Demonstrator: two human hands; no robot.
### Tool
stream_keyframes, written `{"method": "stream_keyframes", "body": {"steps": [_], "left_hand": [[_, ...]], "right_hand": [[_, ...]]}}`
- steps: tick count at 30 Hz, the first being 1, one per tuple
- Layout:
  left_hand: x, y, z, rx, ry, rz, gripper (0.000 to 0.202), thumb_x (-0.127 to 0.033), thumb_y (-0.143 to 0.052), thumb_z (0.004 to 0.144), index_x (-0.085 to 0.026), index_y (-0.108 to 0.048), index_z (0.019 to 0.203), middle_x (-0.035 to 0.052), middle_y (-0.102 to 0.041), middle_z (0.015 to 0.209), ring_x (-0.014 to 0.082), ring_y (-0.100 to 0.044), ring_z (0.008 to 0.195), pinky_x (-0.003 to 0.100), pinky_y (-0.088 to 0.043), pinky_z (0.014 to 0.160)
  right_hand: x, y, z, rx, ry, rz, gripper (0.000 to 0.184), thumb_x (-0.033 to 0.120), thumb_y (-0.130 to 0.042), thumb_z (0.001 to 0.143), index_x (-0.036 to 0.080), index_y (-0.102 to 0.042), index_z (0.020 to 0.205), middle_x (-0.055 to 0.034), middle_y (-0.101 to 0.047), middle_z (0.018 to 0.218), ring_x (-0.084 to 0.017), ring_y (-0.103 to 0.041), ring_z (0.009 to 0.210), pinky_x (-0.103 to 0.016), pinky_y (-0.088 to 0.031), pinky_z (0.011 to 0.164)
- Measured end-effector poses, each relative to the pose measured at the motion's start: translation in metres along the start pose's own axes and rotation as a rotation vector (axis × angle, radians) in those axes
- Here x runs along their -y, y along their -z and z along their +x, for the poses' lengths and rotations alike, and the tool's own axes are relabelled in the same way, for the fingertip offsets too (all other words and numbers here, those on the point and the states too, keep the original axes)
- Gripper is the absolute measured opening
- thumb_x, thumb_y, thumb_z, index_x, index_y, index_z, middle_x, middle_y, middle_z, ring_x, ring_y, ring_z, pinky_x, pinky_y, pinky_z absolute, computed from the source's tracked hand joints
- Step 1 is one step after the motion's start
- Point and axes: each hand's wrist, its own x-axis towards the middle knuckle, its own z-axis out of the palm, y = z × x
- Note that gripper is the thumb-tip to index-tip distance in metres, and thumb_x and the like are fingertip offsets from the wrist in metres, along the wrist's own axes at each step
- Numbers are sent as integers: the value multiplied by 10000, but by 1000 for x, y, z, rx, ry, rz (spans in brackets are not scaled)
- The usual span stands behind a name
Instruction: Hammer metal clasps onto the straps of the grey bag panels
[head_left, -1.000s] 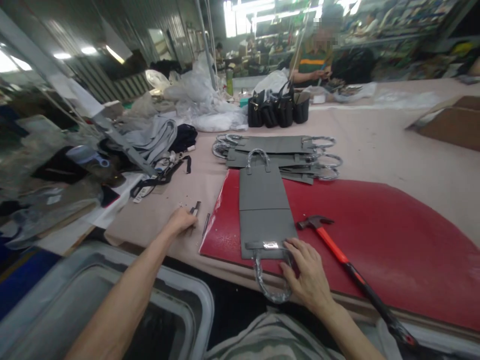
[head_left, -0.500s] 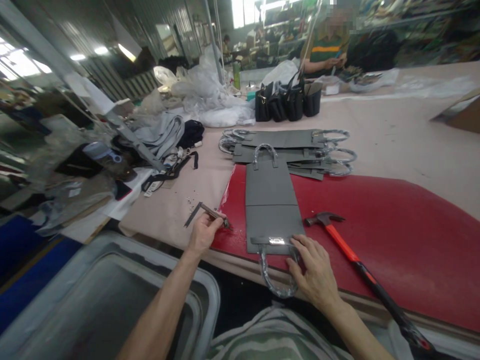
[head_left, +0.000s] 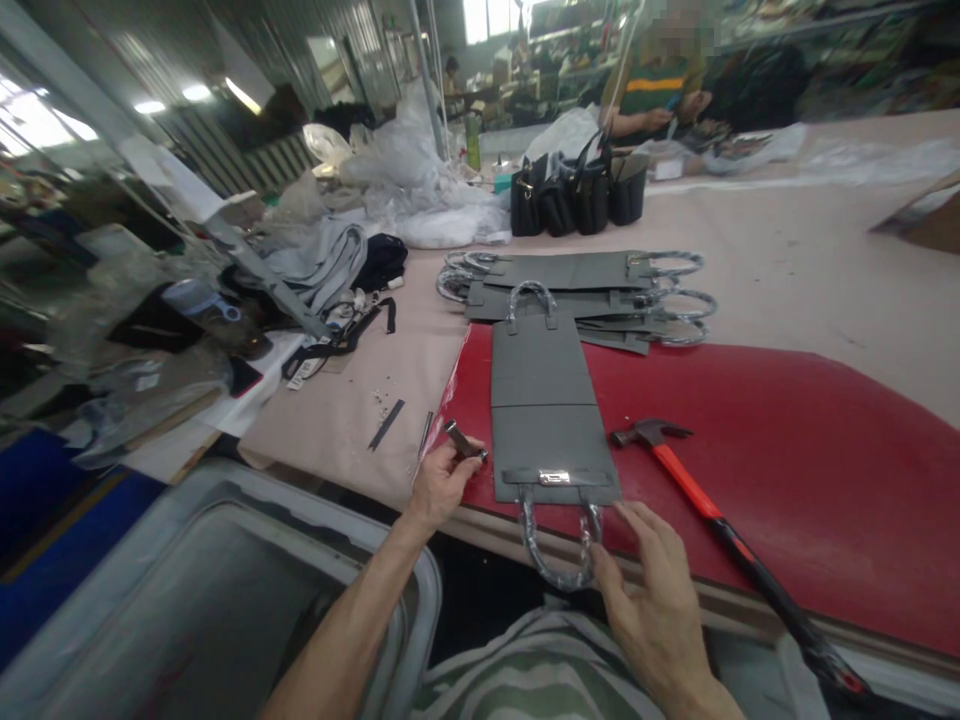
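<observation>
A grey bag panel (head_left: 546, 440) lies lengthwise in front of me, with a shiny metal plate (head_left: 555, 478) on the strap near its close end. Its plastic-wrapped handle (head_left: 534, 540) hangs over the table edge. Left of the panel, my left hand (head_left: 439, 490) is closed around a short metal rod-like tool (head_left: 459, 438), held tilted just above the red mat (head_left: 810, 480). My right hand (head_left: 656, 590), fingers stretched, is beside the panel's lower right corner and the handle; whether it touches either is unclear. A claw hammer (head_left: 686, 485) lies to the right.
More grey panels with wrapped handles (head_left: 562, 270) are stacked behind. A dark flat strip (head_left: 387, 425) and a thin rod (head_left: 426, 433) lie at left. Black bags (head_left: 577, 200) stand further back; a co-worker (head_left: 652, 95) is across the table. A grey bin (head_left: 225, 480) stands at lower left.
My left hand has moved right, toward the panel, with the metal tool, and the dark strip now lies apart from it. My right hand has drawn back off the panel to the right.
</observation>
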Motion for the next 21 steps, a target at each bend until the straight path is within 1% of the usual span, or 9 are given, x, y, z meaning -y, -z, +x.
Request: {"method": "stream_keyframes", "body": {"steps": [1,2,4,6,8,11,15,18,21], "left_hand": [[0,0,1,9,-4,-4,220,-267,-647,824,-172,-711,1012,49,-747,948,157,-708,795,263,-581,763],[0,0,2,14,-7,-11,215,-267,-654,817,-172,-713,1001,48,-749,949,157,-709,795,263,-582,766],[0,0,5,21,3,-24,213,-274,-659,817,-168,-707,996,47,-749,920,151,-706,754,261,-583,742],[-1,-1,7,11,29,-37,221,-290,-667,822,-160,-698,998,48,-745,882,143,-695,688,255,-581,696],[-1,-2,7,-6,52,-54,238,-312,-682,822,-155,-693,1000,52,-740,860,147,-693,669,252,-577,663],[0,-3,4,-20,60,-94,266,-328,-696,822,-154,-680,1022,71,-744,926,165,-712,725,264,-588,680],[1,-1,-1,-53,53,-145,321,-322,-702,818,-147,-661,1084,100,-744,1046,175,-730,815,292,-605,764],[2,2,-4,-39,74,-181,326,-336,-725,798,-138,-678,1052,88,-751,977,172,-729,766,299,-613,749],[5,6,-6,1,104,-225,321,-338,-740,782,-132,-688,1021,71,-745,922,165,-722,716,309,-620,736]], "right_hand": [[4,2,-6,13,-110,67,375,402,-605,879,200,-584,1195,-134,-643,1147,-302,-605,1087,-504,-499,954],[6,3,-13,38,-258,143,385,435,-627,854,201,-598,1158,-124,-662,1102,-294,-631,1034,-485,-521,921],[10,3,-23,119,-610,330,449,506,-689,776,198,-609,1093,-117,-692,1030,-288,-664,944,-444,-559,831],[12,1,-29,195,-916,536,530,548,-756,690,197,-611,1060,-117,-710,996,-293,-676,920,-405,-571,754],[14,-2,-28,222,-1109,709,561,548,-804,635,202,-619,1036,-102,-719,972,-286,-678,913,-377,-566,716],[18,-7,-20,221,-1249,887,491,503,-847,610,206,-635,939,-63,-723,907,-233,-677,830,-333,-549,700],[18,-10,-13,312,-1320,1084,400,448,-872,619,185,-652,824,-60,-719,881,-192,-669,775,-289,-526,670],[13,-9,-14,293,-1317,1175,340,436,-846,675,186,-684,839,-35,-686,818,-163,-640,703,-267,-505,599],[5,-7,-16,235,-1319,1272,328,496,-756,762,194,-722,884,-35,-661,782,-157,-612,661,-275,-495,563]]}}
